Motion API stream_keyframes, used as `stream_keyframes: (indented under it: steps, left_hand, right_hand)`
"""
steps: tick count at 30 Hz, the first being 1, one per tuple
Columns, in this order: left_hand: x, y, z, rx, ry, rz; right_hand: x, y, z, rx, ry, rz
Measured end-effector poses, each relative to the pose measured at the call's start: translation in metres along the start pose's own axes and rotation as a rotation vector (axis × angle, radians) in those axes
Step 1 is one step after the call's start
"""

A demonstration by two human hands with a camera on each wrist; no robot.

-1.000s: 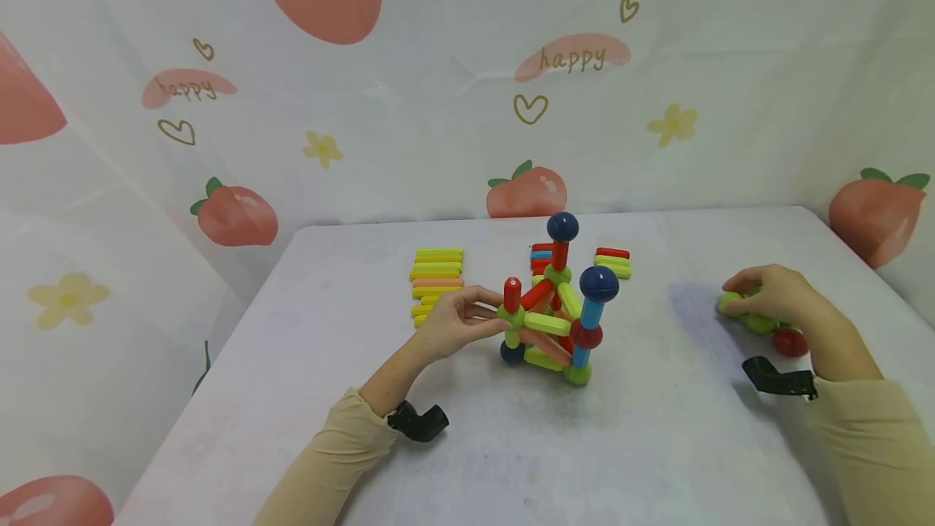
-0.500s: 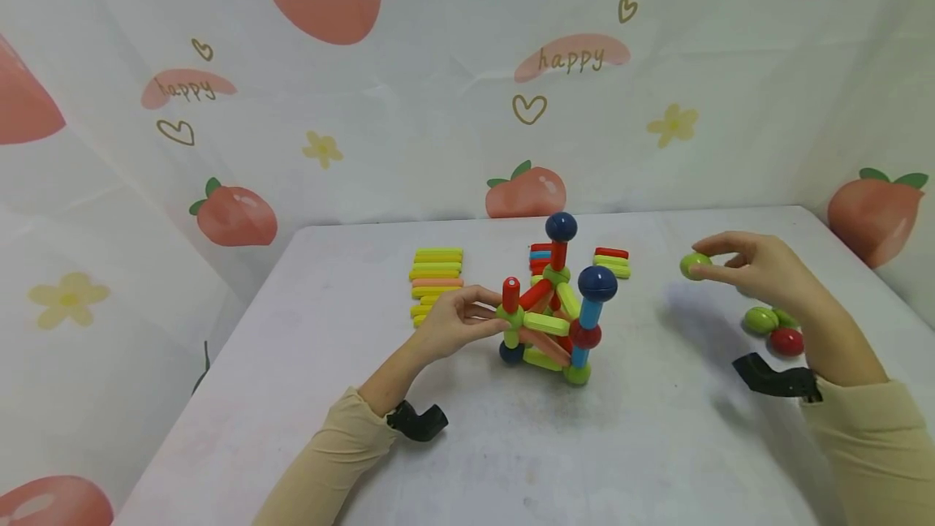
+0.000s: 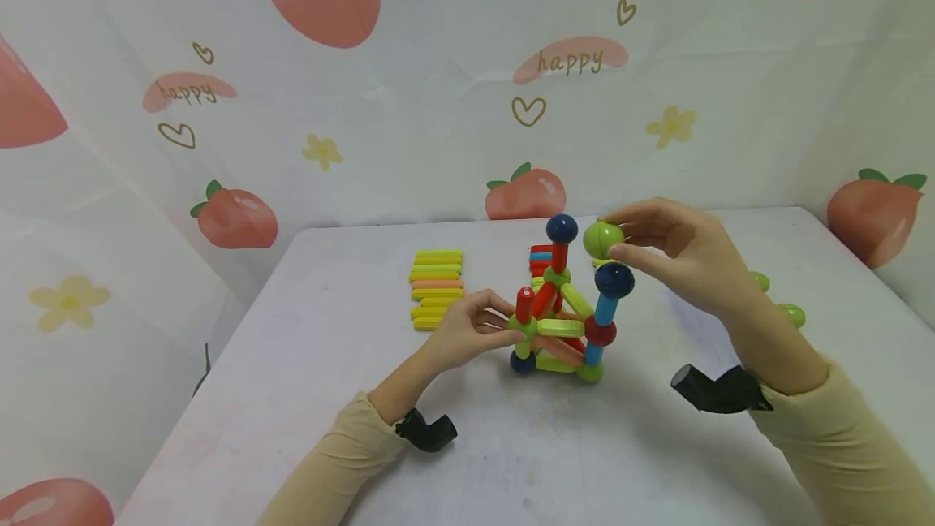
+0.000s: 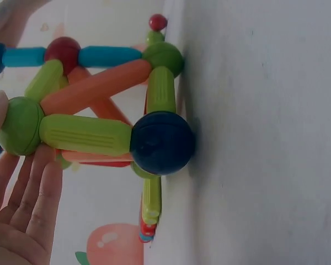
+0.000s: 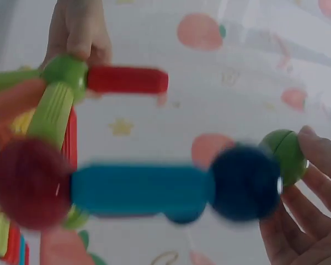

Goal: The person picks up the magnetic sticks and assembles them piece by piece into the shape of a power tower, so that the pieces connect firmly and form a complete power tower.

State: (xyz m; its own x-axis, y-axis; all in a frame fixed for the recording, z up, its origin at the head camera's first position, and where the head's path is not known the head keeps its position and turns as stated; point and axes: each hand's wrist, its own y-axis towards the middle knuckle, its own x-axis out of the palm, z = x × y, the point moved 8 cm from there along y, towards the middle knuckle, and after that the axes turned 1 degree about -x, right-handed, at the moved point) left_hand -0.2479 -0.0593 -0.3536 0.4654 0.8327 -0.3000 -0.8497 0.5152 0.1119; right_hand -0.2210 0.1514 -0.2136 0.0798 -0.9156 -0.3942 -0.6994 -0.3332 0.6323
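A frame of colourful rods and balls (image 3: 561, 328) stands on the table. My left hand (image 3: 467, 331) holds its near-left green corner ball (image 4: 20, 126) between thumb and fingers. A red rod (image 5: 127, 80) juts up from that ball. My right hand (image 3: 679, 254) pinches a loose green ball (image 3: 602, 239) by the fingertips, in the air just above the dark blue ball (image 3: 614, 280) that tops the blue rod (image 3: 605, 309). Another dark blue ball (image 3: 562, 229) caps the red rod at the back. Below the left hand, a dark blue ball (image 4: 163, 142) touches the table.
Several yellow, green and orange rods (image 3: 437, 286) lie in a row at the left. Behind the frame are red and blue rods (image 3: 540, 256). Loose green balls (image 3: 791, 315) sit at the right, partly behind the right arm. Patterned cloth (image 3: 409, 136) hangs behind the table (image 3: 329, 299).
My right hand has lifted a green ball from the group at the right and carried it left, over the frame. The frame and my left hand have shifted slightly right.
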Motion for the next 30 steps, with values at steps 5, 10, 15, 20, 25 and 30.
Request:
stream_keyframes:
  steps: [5,10,15,20,25,30]
  left_hand:
    - [0.007,0.000,0.002,0.022,-0.006,-0.006]
    - [0.010,0.000,0.003,0.028,-0.009,-0.013]
    - [0.011,0.000,0.004,0.024,-0.011,-0.013]
    - [0.011,0.000,0.003,0.018,-0.013,-0.012]
    - [0.010,0.000,0.003,0.011,-0.011,-0.011]
    - [0.010,-0.001,0.003,0.008,-0.005,-0.007]
  right_hand:
    - [0.031,0.006,-0.028,-0.174,-0.174,-0.085]
    - [0.055,0.006,-0.038,-0.316,-0.288,-0.165]
    - [0.069,0.003,-0.038,-0.326,-0.454,-0.205]
    - [0.076,0.001,-0.040,-0.347,-0.549,-0.199]
    - [0.073,0.000,-0.043,-0.365,-0.582,-0.178]
    - [0.044,0.000,-0.036,-0.311,-0.516,-0.152]
